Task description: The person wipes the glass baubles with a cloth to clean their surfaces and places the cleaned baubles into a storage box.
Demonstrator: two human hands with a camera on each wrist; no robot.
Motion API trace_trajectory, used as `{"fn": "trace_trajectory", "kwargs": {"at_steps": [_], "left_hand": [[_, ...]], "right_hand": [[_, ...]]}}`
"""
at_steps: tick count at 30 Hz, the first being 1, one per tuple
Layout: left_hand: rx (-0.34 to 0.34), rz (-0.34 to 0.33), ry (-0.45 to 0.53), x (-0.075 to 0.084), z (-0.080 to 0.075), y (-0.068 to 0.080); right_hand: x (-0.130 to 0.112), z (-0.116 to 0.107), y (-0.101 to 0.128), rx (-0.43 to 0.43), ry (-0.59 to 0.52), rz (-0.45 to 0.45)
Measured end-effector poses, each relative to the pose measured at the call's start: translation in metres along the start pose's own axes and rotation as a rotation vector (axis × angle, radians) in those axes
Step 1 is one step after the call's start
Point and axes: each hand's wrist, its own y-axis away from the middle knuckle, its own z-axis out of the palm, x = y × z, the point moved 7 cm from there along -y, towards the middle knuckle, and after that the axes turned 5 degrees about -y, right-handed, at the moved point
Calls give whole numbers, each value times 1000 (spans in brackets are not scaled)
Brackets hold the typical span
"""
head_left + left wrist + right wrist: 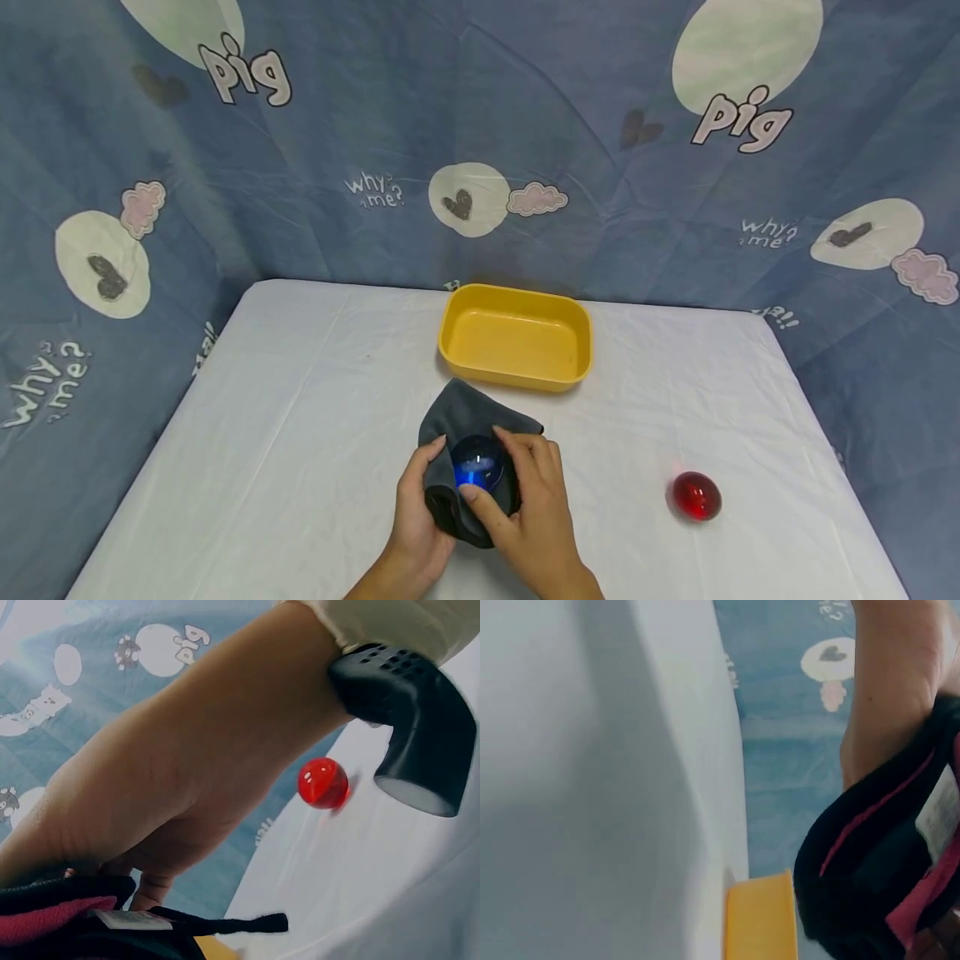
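Note:
A shiny blue ball (477,464) sits in a dark grey cloth (461,404), above the near middle of the table. My left hand (416,508) holds the cloth from the left, thumb along its folded edge. With thumb and index finger on opposite sides, my right hand (534,500) grips the ball; its other fingers are partly hidden. The left wrist view shows the black and pink edges of the cloth (52,919) with a white label, but the ball is hidden there. More of the cloth (847,900) fills the lower right of the right wrist view.
A yellow tray (517,379) stands at the back middle of the white table (300,467). To the right of my hands lies a red ball (696,497). A blue printed curtain (337,117) hangs behind the table and along both sides.

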Motion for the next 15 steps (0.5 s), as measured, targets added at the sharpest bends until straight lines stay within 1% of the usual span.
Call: {"fn": "trace_trajectory", "kwargs": {"at_steps": [2,4,10,15], "left_hand": [[0,3,1,0,-1,0],[3,5,4,0,-1,-1],[11,18,14,2,-2,-1],[-6,22,11,1,-1,-1]], "right_hand": [[-1,1,2,-22,10,-2],[-2,2,3,-26,23,-25],[-7,2,1,6,41,-95],[-8,0,-1,22,46,-100]]}}
